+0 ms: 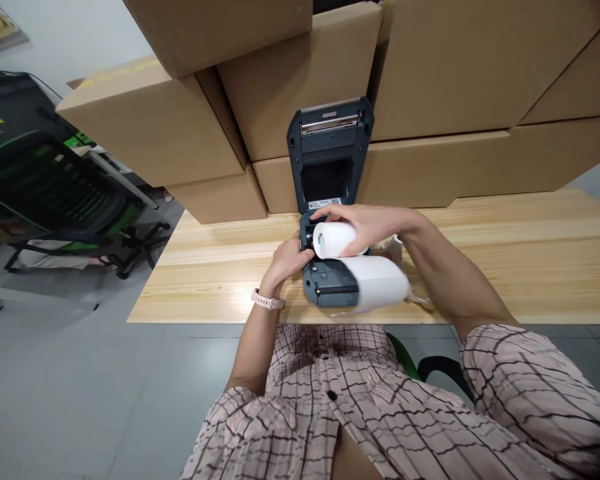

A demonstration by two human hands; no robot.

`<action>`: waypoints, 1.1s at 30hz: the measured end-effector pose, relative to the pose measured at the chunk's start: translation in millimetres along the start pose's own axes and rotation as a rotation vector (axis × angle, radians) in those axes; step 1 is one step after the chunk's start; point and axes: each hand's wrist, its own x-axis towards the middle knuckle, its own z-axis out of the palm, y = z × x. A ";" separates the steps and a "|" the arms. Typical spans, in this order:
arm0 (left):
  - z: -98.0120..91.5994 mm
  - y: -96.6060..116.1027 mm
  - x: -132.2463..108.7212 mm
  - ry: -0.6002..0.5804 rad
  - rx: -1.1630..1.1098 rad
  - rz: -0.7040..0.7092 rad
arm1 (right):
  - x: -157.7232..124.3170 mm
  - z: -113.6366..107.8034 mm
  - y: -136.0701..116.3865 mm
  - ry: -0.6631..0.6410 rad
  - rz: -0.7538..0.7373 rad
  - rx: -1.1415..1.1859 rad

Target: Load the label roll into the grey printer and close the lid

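A dark grey label printer (pixel 325 279) sits on the wooden table with its lid (pixel 330 150) raised. My right hand (pixel 373 227) is closed around a white label roll (pixel 333 239), fingers over the top and thumb on the near side. The roll lies on its side over the printer's bay, its core end facing left. From it a loose white strip (pixel 380 283) spreads over the right of the printer's front. My left hand (pixel 287 257) grips the printer's left wall, thumb on the inner edge beside the roll's core; its other fingers are partly hidden.
Large cardboard boxes (pixel 420 73) are stacked along the back of the wooden table (pixel 215 280), close behind the raised lid. A small clear or whitish item (pixel 394 250) lies beside my right wrist. On the left stand an office chair (pixel 55 187) and a seated person, partly hidden.
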 end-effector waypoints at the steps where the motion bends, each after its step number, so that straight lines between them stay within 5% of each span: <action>1: 0.5 -0.8 -0.2 0.005 -0.008 0.000 | -10.4 -7.6 0.7 0.035 -0.034 0.064; 5: 1.6 -2.7 -1.6 0.005 -0.050 -0.005 | -58.3 -35.0 3.5 0.308 -0.050 0.299; 10: 1.7 -2.3 -2.4 0.007 -0.056 0.012 | -84.7 -42.1 16.0 0.587 0.195 0.307; 18: 2.9 -3.6 -2.0 0.017 -0.100 0.015 | -43.3 -13.9 88.2 0.582 0.262 0.297; 25: 3.3 -4.3 -2.0 0.018 -0.100 0.022 | -25.2 22.7 117.6 0.623 0.312 0.496; 29: 3.9 -3.1 -2.3 0.025 -0.115 0.006 | -40.1 33.3 124.0 0.630 0.336 0.562; 33: 4.4 -4.2 -2.5 0.033 -0.149 -0.002 | -90.2 37.2 123.0 0.686 0.412 0.778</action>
